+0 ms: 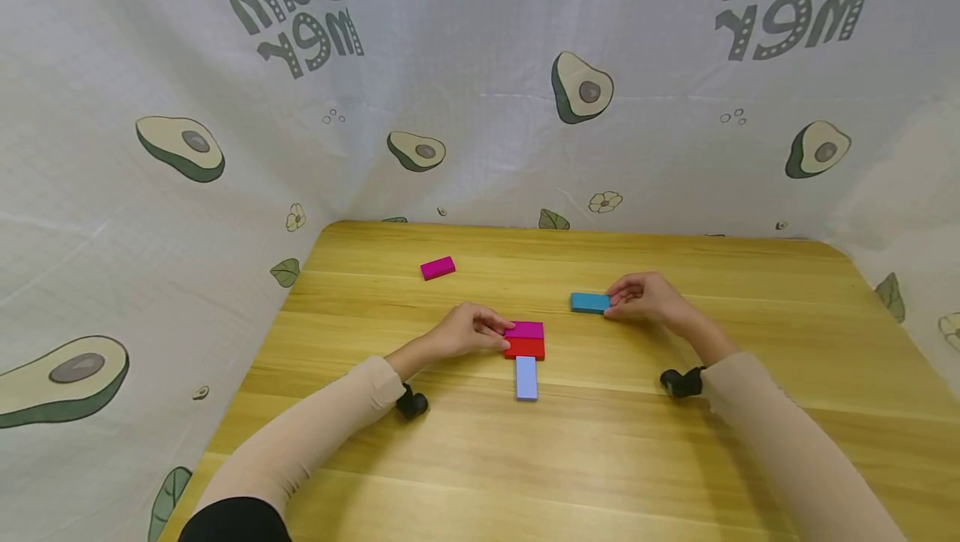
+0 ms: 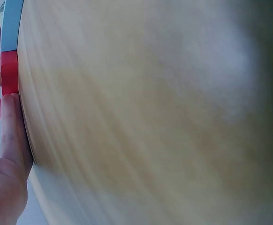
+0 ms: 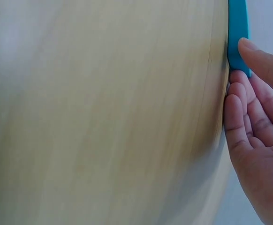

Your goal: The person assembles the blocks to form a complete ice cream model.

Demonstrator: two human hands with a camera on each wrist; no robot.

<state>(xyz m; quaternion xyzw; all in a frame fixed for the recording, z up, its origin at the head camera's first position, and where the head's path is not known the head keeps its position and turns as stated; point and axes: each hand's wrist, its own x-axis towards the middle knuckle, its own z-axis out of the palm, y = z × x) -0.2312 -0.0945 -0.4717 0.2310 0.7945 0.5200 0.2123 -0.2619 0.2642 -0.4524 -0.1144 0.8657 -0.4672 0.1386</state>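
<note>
In the head view a magenta block (image 1: 525, 329) and a red block (image 1: 530, 348) lie flat side by side, long edges touching. My left hand (image 1: 468, 331) holds their left ends between thumb and fingertips; the left wrist view shows fingertips against the end of the red block (image 2: 10, 72). A light blue block (image 1: 527, 378) extends from the red one's near edge toward me. Farther right, my right hand (image 1: 648, 302) pinches the right end of a blue block (image 1: 589, 303) that is low at the tabletop. The right wrist view shows my thumb on that blue block (image 3: 238, 42).
Another magenta block (image 1: 438, 268) lies apart at the back left of the wooden table (image 1: 600, 459). A white curtain (image 1: 480, 42) with avocado prints hangs behind the table and along its sides. Small black cameras (image 1: 681, 383) are strapped to both wrists.
</note>
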